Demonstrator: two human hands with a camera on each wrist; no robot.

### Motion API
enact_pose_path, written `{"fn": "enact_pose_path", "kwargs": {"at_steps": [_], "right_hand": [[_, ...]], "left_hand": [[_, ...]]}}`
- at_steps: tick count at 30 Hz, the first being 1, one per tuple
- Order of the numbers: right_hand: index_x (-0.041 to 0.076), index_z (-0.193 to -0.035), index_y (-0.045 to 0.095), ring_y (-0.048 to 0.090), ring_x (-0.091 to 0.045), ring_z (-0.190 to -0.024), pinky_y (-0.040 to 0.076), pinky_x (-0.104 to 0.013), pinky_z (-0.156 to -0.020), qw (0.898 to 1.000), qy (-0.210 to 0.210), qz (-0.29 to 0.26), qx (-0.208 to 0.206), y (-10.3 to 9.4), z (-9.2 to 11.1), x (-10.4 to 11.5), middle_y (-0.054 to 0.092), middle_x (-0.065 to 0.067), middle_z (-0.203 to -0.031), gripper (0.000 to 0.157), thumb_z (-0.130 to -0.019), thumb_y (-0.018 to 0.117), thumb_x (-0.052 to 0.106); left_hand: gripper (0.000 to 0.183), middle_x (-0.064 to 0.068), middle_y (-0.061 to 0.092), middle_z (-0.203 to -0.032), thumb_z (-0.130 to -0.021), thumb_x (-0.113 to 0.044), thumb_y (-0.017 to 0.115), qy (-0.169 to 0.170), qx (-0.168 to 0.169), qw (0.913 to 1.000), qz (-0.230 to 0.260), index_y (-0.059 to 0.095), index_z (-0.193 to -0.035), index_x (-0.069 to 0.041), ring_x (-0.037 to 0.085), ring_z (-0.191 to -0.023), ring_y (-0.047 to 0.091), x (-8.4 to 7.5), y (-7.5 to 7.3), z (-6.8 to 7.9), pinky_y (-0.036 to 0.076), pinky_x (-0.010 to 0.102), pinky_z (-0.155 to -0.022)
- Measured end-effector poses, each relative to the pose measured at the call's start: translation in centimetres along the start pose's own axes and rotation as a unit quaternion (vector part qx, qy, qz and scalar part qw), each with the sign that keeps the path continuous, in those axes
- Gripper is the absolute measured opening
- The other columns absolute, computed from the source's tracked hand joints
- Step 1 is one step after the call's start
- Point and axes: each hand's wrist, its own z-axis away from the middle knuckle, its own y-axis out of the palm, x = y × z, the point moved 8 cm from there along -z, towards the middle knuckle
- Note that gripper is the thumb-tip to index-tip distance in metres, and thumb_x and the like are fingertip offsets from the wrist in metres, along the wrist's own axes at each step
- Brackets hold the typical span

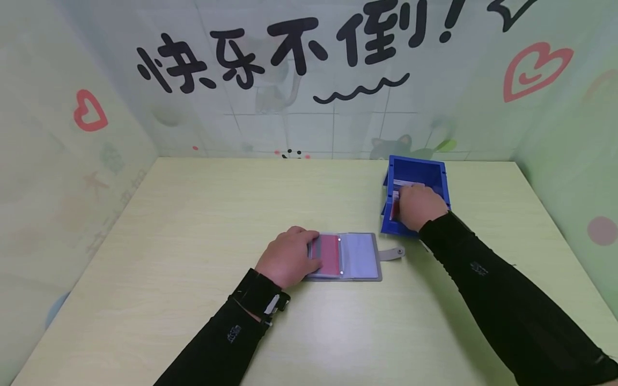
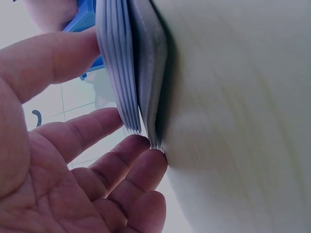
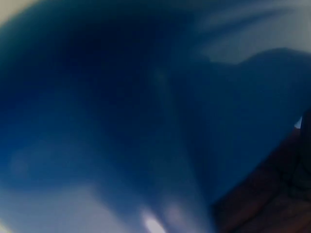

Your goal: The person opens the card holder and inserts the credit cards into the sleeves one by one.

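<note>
A grey card holder (image 1: 378, 257) lies open on the table, with clear sleeves and a red card (image 1: 330, 254) under its left leaf. My left hand (image 1: 288, 257) grips its left edge. In the left wrist view, the thumb presses the stack of sleeves (image 2: 116, 63) while the fingertips meet the edges of the leaves and cover. My right hand (image 1: 421, 206) reaches down into a blue bin (image 1: 419, 169), beside some cards (image 1: 395, 206) along its left side. Its fingers are mostly hidden there, and I cannot tell whether they hold a card. Dark blue plastic (image 3: 136, 107) fills most of the right wrist view.
The card holder's strap (image 1: 392, 254) with a snap points right, towards the bin's near side. Pale wood tabletop (image 1: 193, 225) extends around both. Behind the table hangs a printed backdrop (image 1: 309, 123) with black characters, and side panels stand left and right.
</note>
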Motion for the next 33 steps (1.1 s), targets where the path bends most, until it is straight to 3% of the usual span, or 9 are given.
{"fn": "enact_pose_path", "kwargs": {"at_steps": [10, 17, 23, 28, 33], "right_hand": [[-0.008, -0.095, 0.056, 0.056, -0.035, -0.079, 0.047, -0.056, -0.082, 0.999, 0.002, -0.018, 0.035, 0.9, -1.3, -0.4, 0.06, -0.024, -0.088, 0.023, -0.088, 0.054, 0.014], [-0.011, -0.108, 0.054, 0.052, -0.042, -0.09, 0.044, -0.058, -0.085, 0.999, 0.012, -0.021, 0.028, 0.3, -1.0, -0.2, 0.057, -0.03, -0.099, 0.028, -0.091, 0.051, 0.011], [-0.004, -0.103, 0.057, 0.055, -0.031, -0.076, 0.049, -0.051, -0.077, 0.995, 0.029, -0.095, 0.012, -1.5, 0.0, -0.5, 0.061, -0.021, -0.092, 0.017, -0.092, 0.049, 0.007], [-0.001, -0.103, 0.056, 0.052, -0.033, -0.08, 0.05, -0.05, -0.074, 0.981, 0.071, -0.175, -0.036, -3.8, 1.6, -1.8, 0.06, -0.021, -0.097, 0.017, -0.096, 0.048, 0.013], [0.003, -0.111, 0.054, 0.052, -0.031, -0.084, 0.051, -0.048, -0.072, 0.947, 0.113, -0.265, -0.14, -6.1, 4.3, -2.3, 0.058, -0.018, -0.102, 0.029, -0.098, 0.048, 0.028]], "left_hand": [[0.056, 0.009, 0.054, -0.122, -0.079, -0.037, 0.068, -0.002, 0.003, 1.0, 0.002, 0.057, -0.129, -0.013, 0.022, -0.093, 0.051, 0.2, 0.0, -0.1, 0.049, 0.04, -0.08], [0.056, 0.01, 0.054, -0.122, -0.079, -0.036, 0.069, -0.005, 0.006, 1.0, 0.005, 0.056, -0.129, -0.013, 0.022, -0.092, 0.052, 0.3, 0.2, 0.1, 0.049, 0.04, -0.08], [0.056, 0.01, 0.054, -0.121, -0.079, -0.037, 0.069, -0.001, 0.003, 1.0, 0.005, 0.057, -0.129, -0.013, 0.022, -0.092, 0.052, 0.2, 0.2, 0.1, 0.049, 0.04, -0.079], [0.056, 0.009, 0.054, -0.12, -0.079, -0.037, 0.069, -0.003, -0.001, 1.0, -0.001, 0.057, -0.128, -0.015, 0.022, -0.092, 0.052, 0.2, 0.2, 0.1, 0.049, 0.041, -0.078], [0.056, 0.01, 0.054, -0.12, -0.079, -0.039, 0.07, -0.005, -0.002, 0.9999, -0.011, 0.058, -0.128, -0.015, 0.024, -0.092, 0.051, 0.1, 0.0, 0.0, 0.049, 0.041, -0.078]]}}
